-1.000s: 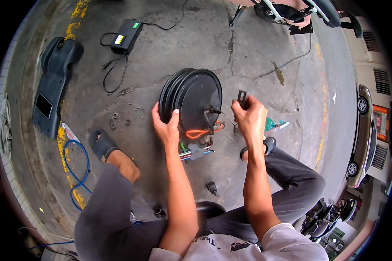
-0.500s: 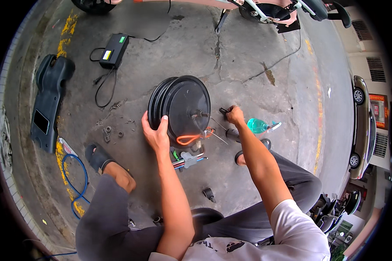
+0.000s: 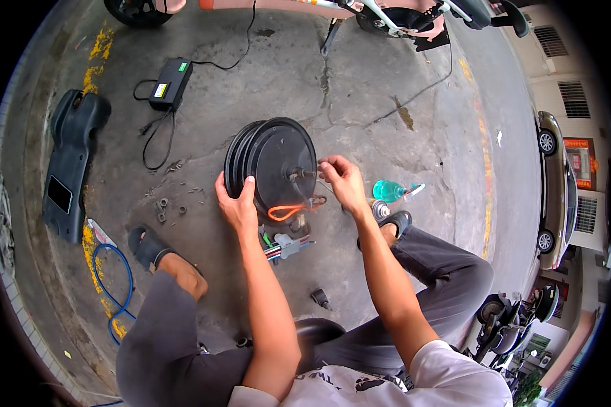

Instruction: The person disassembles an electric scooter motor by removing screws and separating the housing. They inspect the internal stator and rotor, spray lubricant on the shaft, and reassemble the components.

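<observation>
A black wheel hub motor [image 3: 268,154] stands upright on the ground before me, its flat side cover and protruding axle facing right. My left hand [image 3: 239,205] is wrapped round its near left rim, thumb on the edge. Just right of the cover is my right hand [image 3: 346,184], fingers pinched together; whatever they hold is too small to make out. From the axle [image 3: 297,173] a cable runs down toward an orange loop of cord [image 3: 278,216]. Below that lies a grey holder of hex keys [image 3: 290,247]. A spray can [image 3: 380,209] stands under my right wrist.
A bottle of green liquid [image 3: 387,190] lies to the right. Loose nuts [image 3: 163,203] and bolts are scattered at left, near a black charger [image 3: 170,83] with cables. A black plastic panel [image 3: 71,159] bears a phone [image 3: 59,195]. A pink electric scooter [image 3: 278,5] stands beyond.
My right hand has moved left and slightly up, from beside the spray can to the motor's axle side. The dark piece it held is no longer clearly visible. My left hand stays on the rim.
</observation>
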Demonstrator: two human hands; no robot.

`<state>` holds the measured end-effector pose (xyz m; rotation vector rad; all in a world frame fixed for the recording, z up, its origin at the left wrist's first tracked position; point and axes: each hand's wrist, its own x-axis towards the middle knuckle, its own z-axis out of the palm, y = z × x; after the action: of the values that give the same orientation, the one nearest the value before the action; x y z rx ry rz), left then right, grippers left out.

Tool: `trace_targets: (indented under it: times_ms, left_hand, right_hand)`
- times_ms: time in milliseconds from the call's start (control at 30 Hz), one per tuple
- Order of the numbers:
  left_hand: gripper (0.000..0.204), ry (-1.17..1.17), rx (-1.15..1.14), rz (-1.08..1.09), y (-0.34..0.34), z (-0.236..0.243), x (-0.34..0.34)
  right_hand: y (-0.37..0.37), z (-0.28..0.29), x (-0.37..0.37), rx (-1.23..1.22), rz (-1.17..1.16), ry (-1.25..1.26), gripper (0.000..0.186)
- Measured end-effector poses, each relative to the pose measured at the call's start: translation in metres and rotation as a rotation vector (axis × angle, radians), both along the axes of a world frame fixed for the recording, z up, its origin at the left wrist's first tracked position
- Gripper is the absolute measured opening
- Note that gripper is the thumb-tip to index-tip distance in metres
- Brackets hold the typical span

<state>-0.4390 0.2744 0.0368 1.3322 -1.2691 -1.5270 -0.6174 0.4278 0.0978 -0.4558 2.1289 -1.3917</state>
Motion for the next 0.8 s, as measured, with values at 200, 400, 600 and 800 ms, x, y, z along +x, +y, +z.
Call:
trace_targets:
  times_ms: [200, 400, 600, 800]
  left_hand:
    - [0.073, -0.019, 0.003, 0.003, -0.001, 0.000, 0.002]
    - [0.072, -0.012, 0.032, -0.009, 0.002, 0.006, 0.003]
    - [0.072, -0.076, 0.021, -0.013, -0.002, 0.004, 0.007]
    - [0.061, -0.008, 0.000, -0.033, 0.003, 0.012, 0.007]
  right_hand:
    - [-0.026, 0.019, 0.037, 0.199, 0.223, 0.394, 0.037]
    - [-0.026, 0.014, 0.033, 0.262, 0.259, 0.454, 0.037]
    - [-0.021, 0.030, 0.036, 0.288, 0.235, 0.460, 0.036]
    - [-0.007, 0.035, 0.035, 0.239, 0.182, 0.404, 0.036]
